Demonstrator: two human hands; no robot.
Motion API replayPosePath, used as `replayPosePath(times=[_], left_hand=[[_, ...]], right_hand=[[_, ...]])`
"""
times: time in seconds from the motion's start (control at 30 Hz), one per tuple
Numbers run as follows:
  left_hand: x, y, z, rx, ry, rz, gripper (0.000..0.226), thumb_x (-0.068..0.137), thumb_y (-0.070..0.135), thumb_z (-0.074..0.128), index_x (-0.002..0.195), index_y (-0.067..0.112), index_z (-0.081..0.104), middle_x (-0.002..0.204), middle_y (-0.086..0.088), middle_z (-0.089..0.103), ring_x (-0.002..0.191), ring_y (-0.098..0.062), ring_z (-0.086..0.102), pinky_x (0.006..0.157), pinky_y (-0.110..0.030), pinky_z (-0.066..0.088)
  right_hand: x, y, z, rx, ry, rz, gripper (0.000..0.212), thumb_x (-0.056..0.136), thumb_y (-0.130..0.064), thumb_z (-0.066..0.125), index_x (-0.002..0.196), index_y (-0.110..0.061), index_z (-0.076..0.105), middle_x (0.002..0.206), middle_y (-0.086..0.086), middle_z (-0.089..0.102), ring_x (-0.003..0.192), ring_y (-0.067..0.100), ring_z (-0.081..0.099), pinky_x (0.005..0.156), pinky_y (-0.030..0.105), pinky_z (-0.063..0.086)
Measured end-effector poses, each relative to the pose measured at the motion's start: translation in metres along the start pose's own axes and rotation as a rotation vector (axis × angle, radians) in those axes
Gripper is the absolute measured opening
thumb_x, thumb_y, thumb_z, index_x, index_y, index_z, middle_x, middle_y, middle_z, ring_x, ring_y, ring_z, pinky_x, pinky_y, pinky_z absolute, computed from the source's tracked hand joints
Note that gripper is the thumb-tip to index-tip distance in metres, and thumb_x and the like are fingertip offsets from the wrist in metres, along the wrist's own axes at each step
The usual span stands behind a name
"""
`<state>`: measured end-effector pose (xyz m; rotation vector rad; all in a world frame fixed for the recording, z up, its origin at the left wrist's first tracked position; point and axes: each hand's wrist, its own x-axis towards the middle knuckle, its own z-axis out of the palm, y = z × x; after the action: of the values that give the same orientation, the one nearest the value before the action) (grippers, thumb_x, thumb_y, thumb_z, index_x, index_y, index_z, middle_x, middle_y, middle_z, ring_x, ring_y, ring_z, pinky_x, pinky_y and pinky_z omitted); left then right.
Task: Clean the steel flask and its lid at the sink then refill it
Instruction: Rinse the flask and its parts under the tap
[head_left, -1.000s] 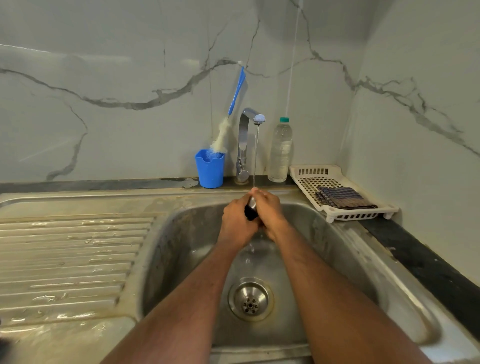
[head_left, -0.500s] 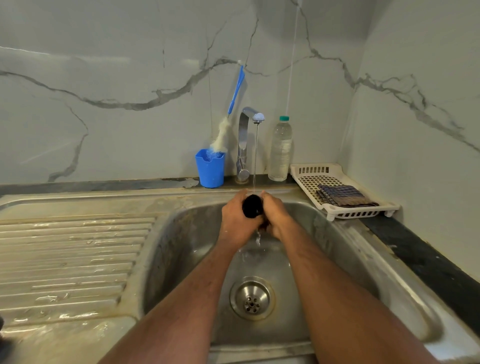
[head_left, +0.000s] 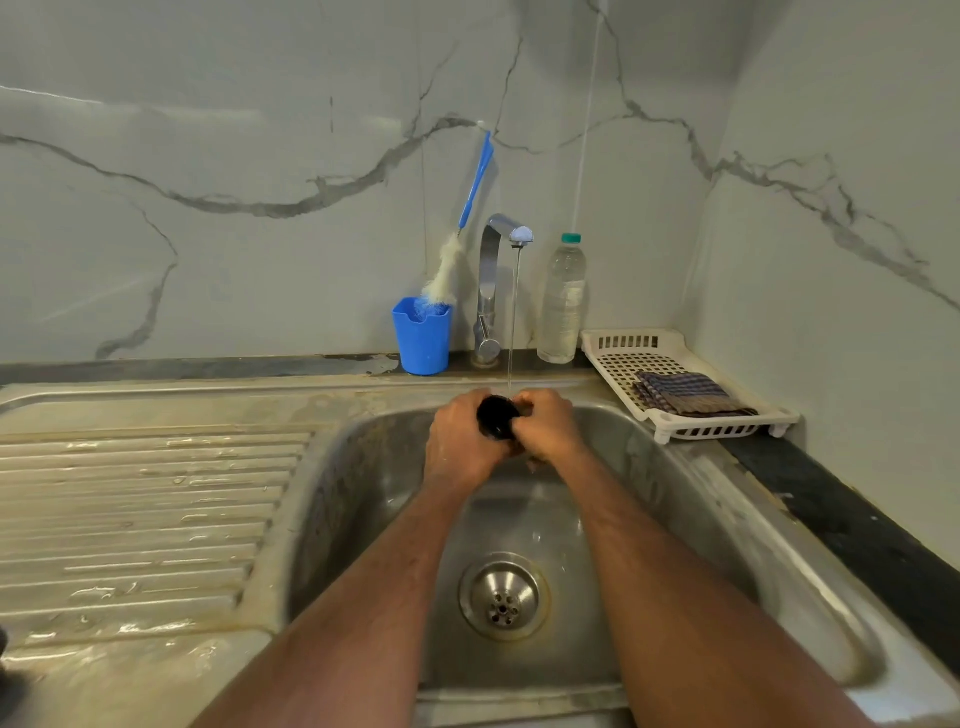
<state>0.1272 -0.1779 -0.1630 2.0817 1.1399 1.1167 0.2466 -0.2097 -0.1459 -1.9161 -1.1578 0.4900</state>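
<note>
A small black lid sits between both my hands under the thin stream of water from the steel tap, above the steel sink basin. My left hand wraps the lid from the left. My right hand closes on it from the right, fingers against its side. Water runs down past my hands toward the drain. A dark object shows only as a sliver at the left frame edge.
A blue cup with a bottle brush stands left of the tap. A plastic water bottle stands to the tap's right. A white rack with a folded checked cloth sits at the right. The wet ribbed drainboard lies left.
My hands have turned the black lid under the stream, so more of its round black face shows between them. My hands stay in the same spot under the tap.
</note>
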Motion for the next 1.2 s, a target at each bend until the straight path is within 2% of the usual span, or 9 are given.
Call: replayPosePath(times=[0.13, 0.37, 0.47, 0.57, 0.7, 0.8, 0.93, 1.03, 1.2], left_hand=[[0.002, 0.005, -0.005, 0.035, -0.034, 0.077, 0.043, 0.067, 0.019, 0.089, 0.105, 0.020, 0.070, 0.091, 0.008, 0.069, 0.085, -0.010, 0.060, 0.082, -0.033, 0.053], [0.002, -0.015, -0.004, -0.207, -0.136, 0.023, 0.071, 0.069, 0.018, 0.092, 0.131, 0.018, 0.059, 0.119, 0.010, 0.066, 0.109, -0.002, 0.058, 0.086, -0.005, 0.041], [0.002, -0.024, 0.000, -0.373, -0.179, -0.060, 0.062, 0.078, 0.010, 0.084, 0.132, 0.019, 0.055, 0.125, 0.004, 0.064, 0.120, -0.013, 0.058, 0.102, -0.027, 0.047], [0.001, -0.021, -0.001, -0.594, -0.219, -0.187, 0.046, 0.088, 0.014, 0.078, 0.129, 0.023, 0.059, 0.122, 0.000, 0.066, 0.114, -0.024, 0.066, 0.091, -0.050, 0.059], [0.007, -0.015, -0.001, -0.842, -0.197, -0.384, 0.042, 0.093, 0.015, 0.072, 0.131, 0.019, 0.053, 0.126, -0.011, 0.062, 0.106, -0.031, 0.071, 0.082, -0.049, 0.063], [0.007, -0.019, 0.001, -0.824, -0.177, -0.406, 0.041, 0.091, 0.011, 0.074, 0.124, 0.018, 0.051, 0.129, -0.016, 0.059, 0.108, -0.033, 0.069, 0.085, -0.049, 0.062], [0.007, -0.023, 0.005, -0.688, -0.143, -0.344, 0.047, 0.088, 0.010, 0.077, 0.126, 0.018, 0.052, 0.124, -0.011, 0.063, 0.109, -0.028, 0.068, 0.087, -0.046, 0.062], [0.009, -0.025, 0.005, -0.562, -0.154, -0.240, 0.049, 0.080, 0.018, 0.085, 0.122, 0.016, 0.059, 0.118, -0.009, 0.067, 0.106, -0.025, 0.069, 0.085, -0.045, 0.062], [0.008, -0.028, 0.003, -0.392, -0.330, -0.094, 0.053, 0.078, 0.014, 0.085, 0.127, 0.019, 0.066, 0.116, 0.002, 0.072, 0.106, -0.018, 0.069, 0.093, -0.043, 0.059]], right_hand=[[0.002, 0.001, -0.003, -0.310, 0.209, -0.180, 0.014, 0.087, -0.021, 0.075, 0.101, -0.020, 0.075, 0.093, 0.001, 0.073, 0.087, 0.017, 0.068, 0.078, 0.030, 0.055], [0.004, 0.003, -0.009, -0.089, 0.128, -0.151, 0.019, 0.093, -0.029, 0.072, 0.085, -0.013, 0.070, 0.073, 0.005, 0.071, 0.053, 0.012, 0.069, 0.047, 0.021, 0.053], [0.008, 0.007, -0.013, 0.085, 0.012, -0.053, 0.018, 0.101, -0.016, 0.060, 0.098, -0.002, 0.072, 0.071, 0.015, 0.072, 0.056, 0.022, 0.073, 0.057, 0.037, 0.062], [0.004, 0.012, -0.021, 0.288, -0.184, 0.083, 0.020, 0.103, -0.010, 0.052, 0.108, 0.000, 0.068, 0.081, 0.020, 0.075, 0.068, 0.028, 0.075, 0.065, 0.040, 0.063], [0.001, 0.009, -0.023, 0.464, -0.171, 0.073, 0.018, 0.101, -0.022, 0.059, 0.113, -0.013, 0.069, 0.094, 0.014, 0.076, 0.073, 0.029, 0.075, 0.055, 0.034, 0.059], [0.003, 0.010, -0.024, 0.282, -0.110, 0.020, 0.016, 0.098, -0.024, 0.064, 0.113, -0.020, 0.069, 0.101, 0.007, 0.075, 0.075, 0.022, 0.076, 0.050, 0.031, 0.055], [-0.005, 0.004, -0.027, 0.176, -0.221, -0.008, 0.031, 0.101, -0.043, 0.055, 0.106, -0.018, 0.073, 0.102, 0.001, 0.073, 0.096, 0.016, 0.067, 0.069, 0.034, 0.053], [-0.010, -0.002, -0.026, 0.249, -0.273, -0.053, 0.031, 0.103, -0.038, 0.052, 0.113, -0.015, 0.071, 0.105, -0.007, 0.065, 0.094, 0.006, 0.058, 0.071, 0.025, 0.043], [-0.008, 0.007, -0.020, 0.275, -0.273, 0.112, 0.051, 0.102, -0.060, 0.039, 0.128, -0.021, 0.061, 0.121, 0.002, 0.065, 0.108, 0.021, 0.060, 0.080, 0.038, 0.049]])
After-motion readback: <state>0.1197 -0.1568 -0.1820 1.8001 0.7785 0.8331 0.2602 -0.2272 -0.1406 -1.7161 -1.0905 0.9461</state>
